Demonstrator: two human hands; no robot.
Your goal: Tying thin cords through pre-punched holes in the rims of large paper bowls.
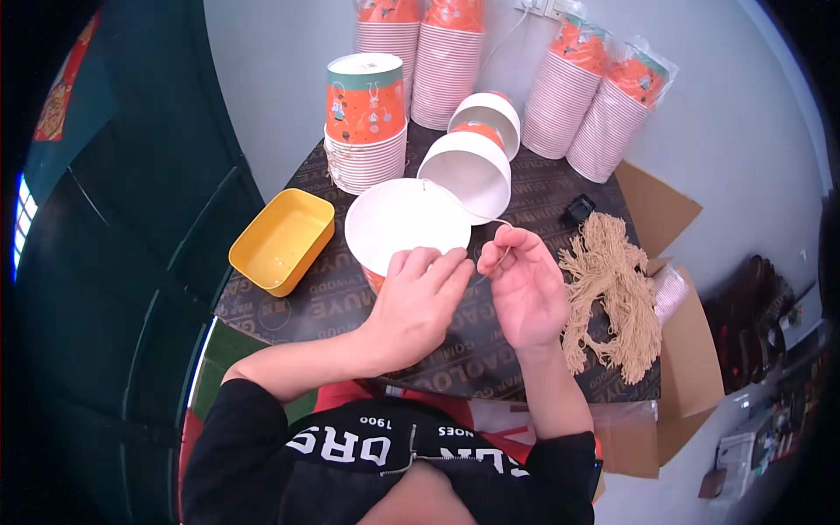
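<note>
A white-lined paper bucket (398,217) with an orange outside stands in front of me, its mouth toward me. My left hand (413,302) lies over its near right rim, fingers bent against it; the thumb is hidden. To the right, my right hand (529,289) is raised palm up and pinches a thin beige cord (477,213) between thumb and fingers. The cord runs from the bucket's far rim across to those fingertips. Beyond lie two more paper buckets (464,171) on their sides, openings facing me. A bundle of beige cords (612,297) rests right of my right hand.
A yellow plastic box (284,241) with tiny bits inside sits at the left. Behind it rises a stack of orange buckets (366,122). Tall wrapped stacks (448,70) line the wall. A small black object (578,210) is above the cords; an open cardboard box (691,350) stands beyond the right edge.
</note>
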